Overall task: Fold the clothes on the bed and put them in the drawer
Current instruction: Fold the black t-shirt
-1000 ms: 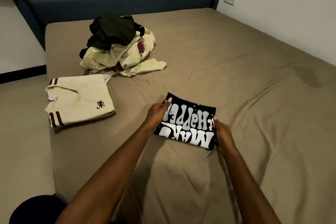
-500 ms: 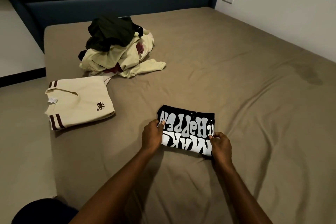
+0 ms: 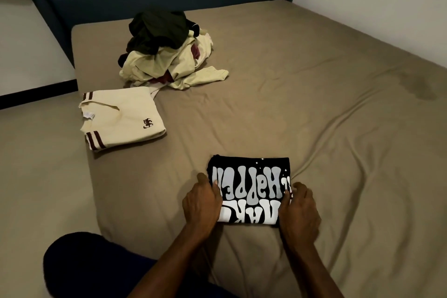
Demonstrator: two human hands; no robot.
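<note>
**Black printed tee folded small, both hands at its side edges**

Your left hand (image 3: 202, 203) sits at the left edge of the folded black T-shirt (image 3: 249, 189), fingers curled over the edge with the thumb out along the bed (image 3: 314, 109). Your right hand (image 3: 298, 210) mirrors it at the right edge, fingers bent onto the fabric. Both appear to grip the sides, though whether fingers reach underneath cannot be seen.

The shirt lies flat on the sheet just in front of you as a compact rectangle. Judge it light, soft and limp: it will sag and unfold if you lift it by one edge. Slide your fingers under both sides and carry it level, or support it from below with flat palms. The printed area may feel slightly stiffer and tackier than plain cloth.

The print reads upside down from your view: "MAKE IT HAPPEN" in bubbly white-grey letters, with small stars; the lower word is partly covered by your hands.

Further left, a folded cream shirt (image 3: 121, 118) shows maroon stripes, a small dark emblem and a white neck tag, unreadable. Beyond it sits an unfolded pile of clothes (image 3: 167, 55).
</note>
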